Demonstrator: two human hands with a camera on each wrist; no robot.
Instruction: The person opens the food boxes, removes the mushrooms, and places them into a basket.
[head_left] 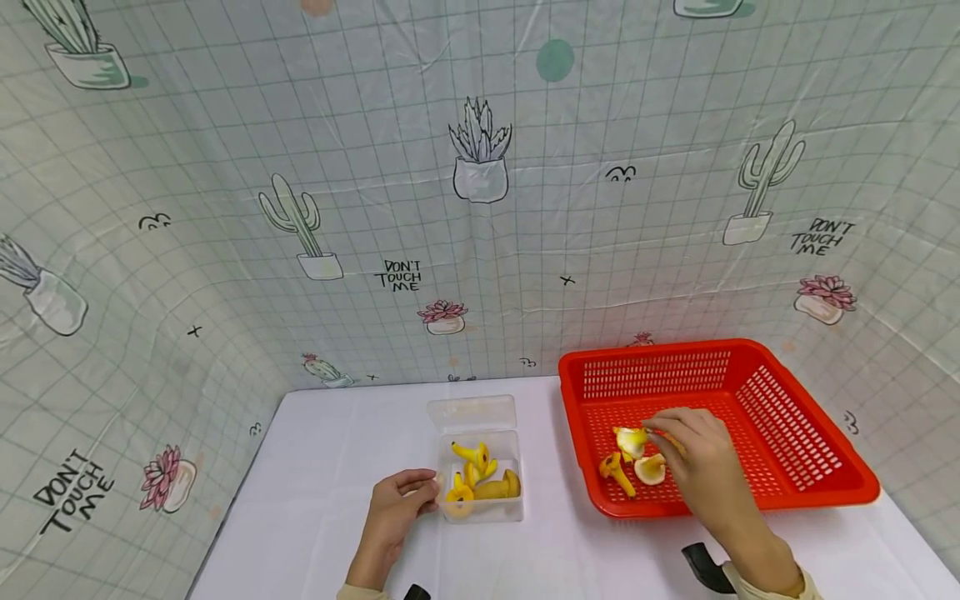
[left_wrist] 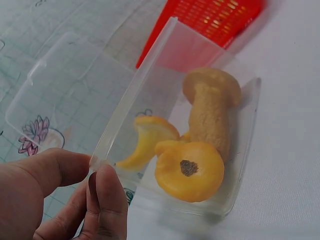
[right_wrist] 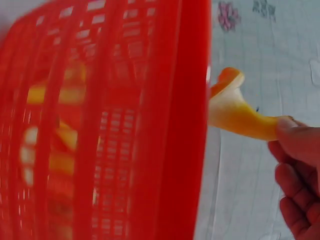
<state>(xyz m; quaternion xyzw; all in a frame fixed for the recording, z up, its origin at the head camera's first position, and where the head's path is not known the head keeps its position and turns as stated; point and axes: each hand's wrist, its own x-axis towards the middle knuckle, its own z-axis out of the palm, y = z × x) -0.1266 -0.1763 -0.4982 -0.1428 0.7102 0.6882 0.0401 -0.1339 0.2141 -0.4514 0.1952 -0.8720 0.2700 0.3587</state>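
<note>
My right hand [head_left: 701, 462] pinches a yellow mushroom [right_wrist: 240, 112] by the end of its stem, its pale flared cap pointing away from the fingers. In the head view this hand is over the red basket [head_left: 720, 343], where other mushrooms, among them a yellow one [head_left: 617, 473] and a pale-capped one [head_left: 650, 470], lie below. My left hand [head_left: 401, 508] pinches the left rim of a clear plastic box [head_left: 483, 510] between thumb and fingers. Inside the box are several yellow mushrooms [left_wrist: 190, 171] and a thick tan mushroom [left_wrist: 210, 110].
The box's clear lid [head_left: 472, 413] stands raised at its back edge. A white cloth [head_left: 330, 450] covers the table, and a printed curtain [head_left: 375, 208] rises behind and at both sides. The basket stands to the right of the box, with a gap between them.
</note>
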